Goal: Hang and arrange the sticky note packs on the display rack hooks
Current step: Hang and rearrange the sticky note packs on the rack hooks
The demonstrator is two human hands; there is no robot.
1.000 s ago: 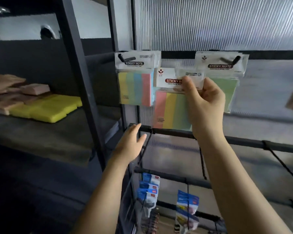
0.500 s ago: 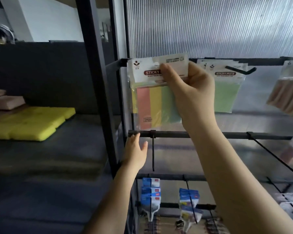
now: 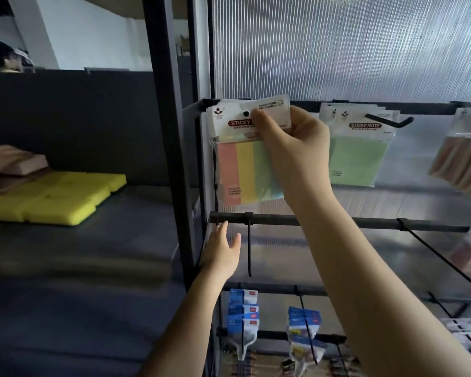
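- Head view, nearest first: both forearms rise from the bottom edge, the right one cut off at the lower right corner.
- Low on the rack, blue-and-white carded packs (image 3: 243, 308) hang in two columns; their print is too small to read, and the lowest items are lost in shadow.
- The left hand (image 3: 221, 251) is spread, fingers relaxed and holding nothing, just under the black crossbar (image 3: 337, 222); whether a fingertip touches the bar cannot be told.
- The right hand (image 3: 291, 148) pinches the white header card of a striped sticky note pack (image 3: 242, 170), thumb on the front covering the end of the "STICKY" label.
- That pack sits at the top left hook position of the display rack (image 3: 172, 131); a dark round spot shows in the header hole, but whether the hook is through it cannot be told.
- More packs appear stacked behind it, only their edges showing.
- To the right, green sticky note packs (image 3: 358, 159) hang on a black hook (image 3: 389, 121).
- At the right edge, blurred pinkish packs (image 3: 462, 164) are cut off.
- Far left, yellow sponges (image 3: 55, 197) lie on a dark shelf (image 3: 93, 254).
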